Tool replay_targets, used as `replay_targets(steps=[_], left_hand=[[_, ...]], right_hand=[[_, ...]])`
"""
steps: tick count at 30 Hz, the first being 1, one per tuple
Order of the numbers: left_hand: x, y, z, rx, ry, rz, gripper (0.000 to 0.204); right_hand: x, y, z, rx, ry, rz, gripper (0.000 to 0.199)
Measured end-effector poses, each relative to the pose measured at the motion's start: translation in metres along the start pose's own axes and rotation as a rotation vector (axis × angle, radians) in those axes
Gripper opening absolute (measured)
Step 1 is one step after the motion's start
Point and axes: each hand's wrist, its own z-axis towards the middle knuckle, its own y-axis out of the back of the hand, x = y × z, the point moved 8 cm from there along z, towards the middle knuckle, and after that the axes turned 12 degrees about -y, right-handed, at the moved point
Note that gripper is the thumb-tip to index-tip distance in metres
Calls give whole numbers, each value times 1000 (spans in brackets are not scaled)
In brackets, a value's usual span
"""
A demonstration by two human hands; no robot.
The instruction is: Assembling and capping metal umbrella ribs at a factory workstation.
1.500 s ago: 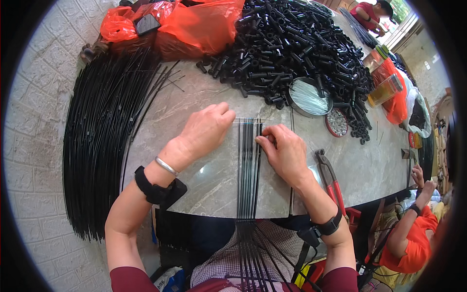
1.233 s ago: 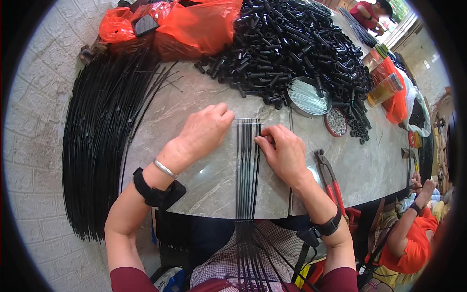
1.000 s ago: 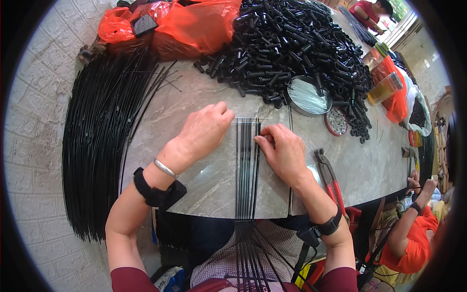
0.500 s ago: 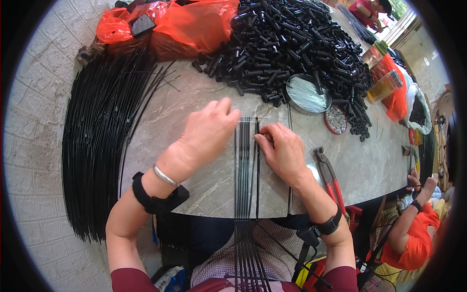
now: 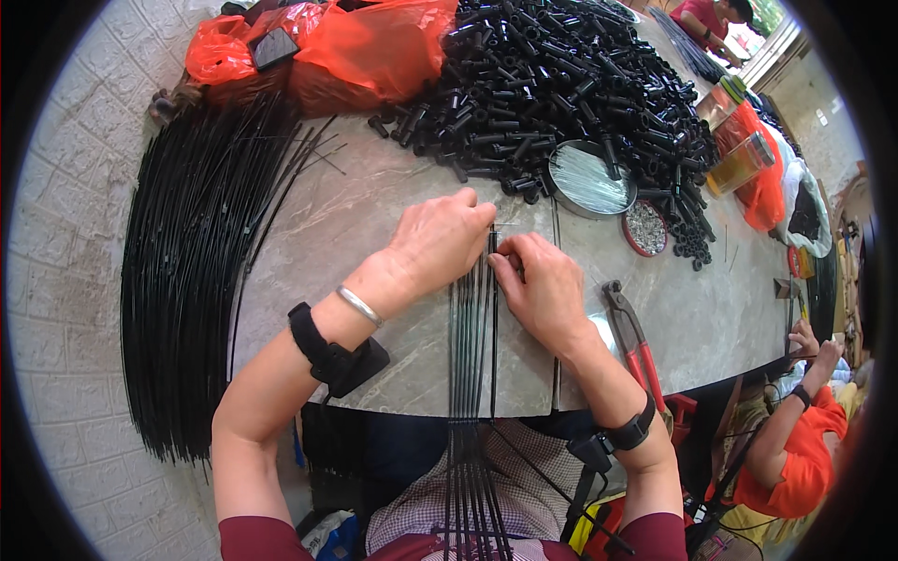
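My left hand (image 5: 433, 241) is closed at the far ends of a row of thin black rods (image 5: 466, 346); its fingertips are pressed together, and what they pinch is hidden. A short bit of fine wire (image 5: 506, 224) shows just right of those fingertips, crosswise to the rods. Opposite, my right hand (image 5: 544, 288) pinches a single black rod (image 5: 494, 346) between thumb and forefinger, close beside the row. The rods run toward me over the table's front edge and down across my lap.
A large bundle of black rods (image 5: 187, 299) lies at left. Behind are red plastic bags (image 5: 369, 61) and a heap of black tubes (image 5: 552, 84). A round tin (image 5: 591, 213) of fine wires, a red dish (image 5: 645, 229) of small metal bits and red-handled pincers (image 5: 636, 341) lie rightward. Two people sit nearby.
My left hand has moved right along the rods' far ends, now close to my right fingertips, covering most of the fine wire. My right hand has barely moved.
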Motion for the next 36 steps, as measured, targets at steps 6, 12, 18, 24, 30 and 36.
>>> replay_targets(steps=[6, 12, 18, 24, 30, 36], left_hand=[[1, 0, -1, -1, 12, -37, 12], [0, -1, -1, -3, -4, -53, 12], [1, -2, -2, 19, 4, -27, 13], [-2, -1, -3, 11, -25, -29, 17], [-3, -1, -3, 5, -30, -27, 16], [-1, -1, -3, 3, -6, -17, 13]], right_hand=[[0, -2, 1, 17, -11, 1, 14], [2, 0, 0, -2, 1, 4, 13], [0, -2, 1, 12, -16, 1, 13], [0, -2, 0, 11, -17, 20, 13], [-1, -1, 0, 12, -19, 20, 14], [-2, -3, 1, 11, -23, 20, 14]])
